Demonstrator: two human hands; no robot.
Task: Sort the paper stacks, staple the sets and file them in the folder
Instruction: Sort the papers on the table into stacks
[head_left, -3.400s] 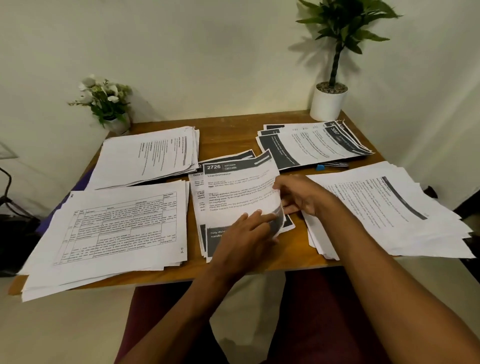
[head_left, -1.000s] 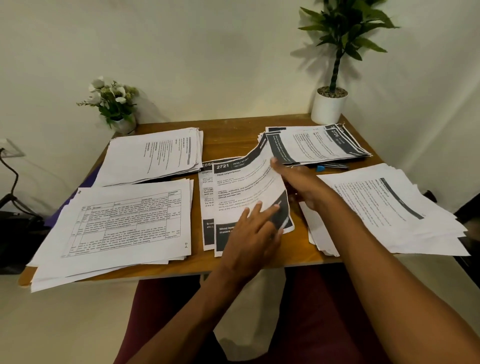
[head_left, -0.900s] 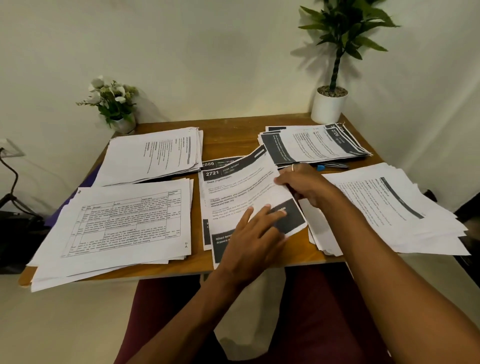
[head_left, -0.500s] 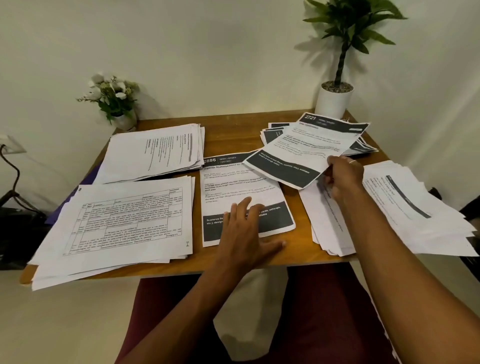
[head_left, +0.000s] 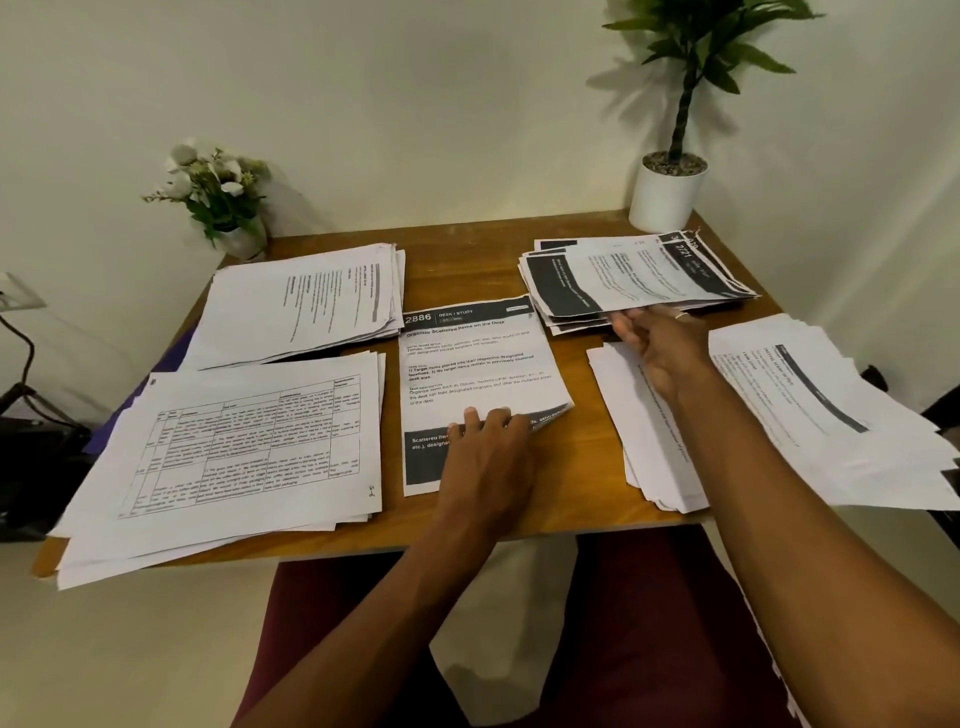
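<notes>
**Fig.** Head view of a desk w/ five paper piles, listed near to far. Nearest: a lap in dark red cloth below the table (head_left: 587, 467); both bare forearms reach fwd over the front edge.

L hand (head_left: 485, 452) lies on the btm part of the ctr stack (head_left: 475, 364), headed "2886"; fingers bent, knuckles up, tips on the top sheet (head_left: 467, 395), whose btm-right corner curls up just beside them; thumb hidden, so cannot tell whether the sheet is pinched or only pressed.

Near left: table-printed stack (head_left: 249, 441), loosely squared, overhanging the table's front edge.

Near right: fanned stack (head_left: 831, 415) of text pages, its right side hanging past the table; the R forearm crosses above its left part.

R hand (head_left: 657, 345) is palm down w/ a ring (head_left: 680, 315) on one finger; fingers loosely straight, gripping nothing, tips touching the near edge of the banded stack (head_left: 639, 280).

That stack, sheets w/ dark bands, lies far right, turned sideways to the ctr stack and apart from it.

Far left: plain text stack (head_left: 311, 301), also sideways, just behind the table-printed stack; a purple edge (head_left: 176, 348) shows under the two left piles; cannot tell if it is the folder.

Farthest, at the wall: flower vase (head_left: 228, 208) at the back-left corner; potted plant (head_left: 667, 197) in a white pot at the back-right corner, just behind the banded stack.
</notes>
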